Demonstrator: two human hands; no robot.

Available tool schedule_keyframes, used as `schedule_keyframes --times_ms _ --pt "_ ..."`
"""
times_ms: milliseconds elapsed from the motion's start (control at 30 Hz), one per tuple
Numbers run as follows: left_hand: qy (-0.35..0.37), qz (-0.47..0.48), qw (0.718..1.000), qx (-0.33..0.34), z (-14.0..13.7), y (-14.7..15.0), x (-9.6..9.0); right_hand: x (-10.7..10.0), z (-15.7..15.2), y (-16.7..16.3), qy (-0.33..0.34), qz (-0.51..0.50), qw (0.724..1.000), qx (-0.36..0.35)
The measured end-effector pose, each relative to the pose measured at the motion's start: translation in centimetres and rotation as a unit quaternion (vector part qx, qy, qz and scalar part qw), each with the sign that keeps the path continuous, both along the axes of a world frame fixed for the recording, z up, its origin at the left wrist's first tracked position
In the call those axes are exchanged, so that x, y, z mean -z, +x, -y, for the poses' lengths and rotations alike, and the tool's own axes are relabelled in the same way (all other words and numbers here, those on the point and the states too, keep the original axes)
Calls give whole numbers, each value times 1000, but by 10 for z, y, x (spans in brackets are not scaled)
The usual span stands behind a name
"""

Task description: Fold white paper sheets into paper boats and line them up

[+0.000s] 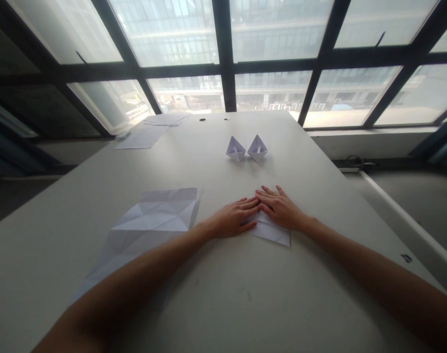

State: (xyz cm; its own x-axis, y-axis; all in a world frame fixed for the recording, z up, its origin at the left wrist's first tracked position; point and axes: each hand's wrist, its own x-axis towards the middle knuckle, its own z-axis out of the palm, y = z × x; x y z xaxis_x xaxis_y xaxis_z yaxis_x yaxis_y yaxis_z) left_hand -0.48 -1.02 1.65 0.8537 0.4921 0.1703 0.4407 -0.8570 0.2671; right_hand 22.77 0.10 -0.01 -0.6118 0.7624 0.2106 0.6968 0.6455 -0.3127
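A folded sheet of white paper [272,233] lies flat on the white table, with a crease line across it. My left hand [235,217] rests flat on its left side, fingers stretched out to the right. From the other side my right hand [278,207] presses on its upper part, fingers spread and pointing away from me. The fingertips of both hands meet near the paper's top, hiding that part. Beyond the hands stand two folded paper boats, a left one [235,150] and a right one [258,149], side by side.
A large creased paper sheet [153,220] lies to the left, partly under my left forearm. More white sheets [142,137] are at the table's far left corner. The table [216,294] ends at the right before a white rail [410,218]. Windows stand behind.
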Motion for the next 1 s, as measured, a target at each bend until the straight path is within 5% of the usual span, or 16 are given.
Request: schedule_keyframes --times_ms 367,800,1000 --pt "-33 15 998 53 0 -5 -7 -1 2 0 -1 63 998 26" --pt "30 103 991 -80 -1 -3 1 3 -4 5 10 51 998 32" --pt "12 -32 999 -11 0 -3 -3 7 -6 7 -5 31 999 44"
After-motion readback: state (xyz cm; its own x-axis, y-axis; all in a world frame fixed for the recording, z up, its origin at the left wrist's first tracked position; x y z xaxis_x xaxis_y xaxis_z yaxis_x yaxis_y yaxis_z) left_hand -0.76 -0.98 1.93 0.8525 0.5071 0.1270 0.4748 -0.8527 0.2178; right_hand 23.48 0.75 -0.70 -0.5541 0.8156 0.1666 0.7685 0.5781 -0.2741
